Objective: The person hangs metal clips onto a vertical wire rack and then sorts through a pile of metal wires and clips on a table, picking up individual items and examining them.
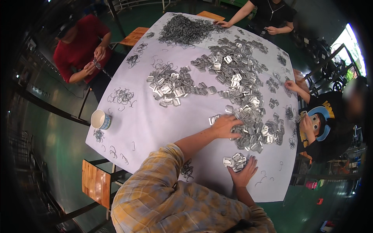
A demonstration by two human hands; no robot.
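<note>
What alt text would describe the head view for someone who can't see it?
The person's left hand is at a large pile of slotted metal pieces on a white table; the right hand is beside a small cluster. Three other people, bent wire pieces and a cup are also visible.

The left hand (226, 126) reaches 1 buckle pile (244, 93); the right hand (242, 176) cups another (235, 160).
</note>
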